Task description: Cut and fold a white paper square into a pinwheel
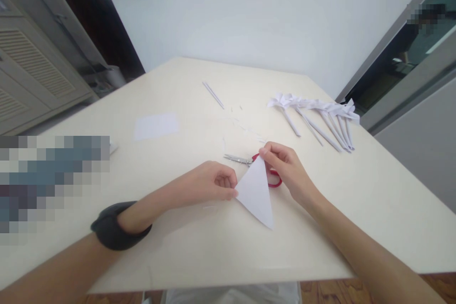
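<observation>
A folded white paper triangle (257, 191) is held up between my two hands over the near middle of the table. My left hand (210, 180) pinches its left corner between thumb and fingers. At the top corner, my right hand (287, 166) grips the paper with thumb and forefinger. Scissors (238, 159) with red handles lie on the table behind the triangle, blades pointing left. Paper and my right hand partly cover their handles.
Several pinwheel-like folded paper pieces on rolled paper sticks (320, 109) lie at the right. Thin paper rolls (213, 94) rest toward the back, small paper scraps (245, 126) mid-table. A flat white sheet (156, 126) lies left on the white table (185, 256).
</observation>
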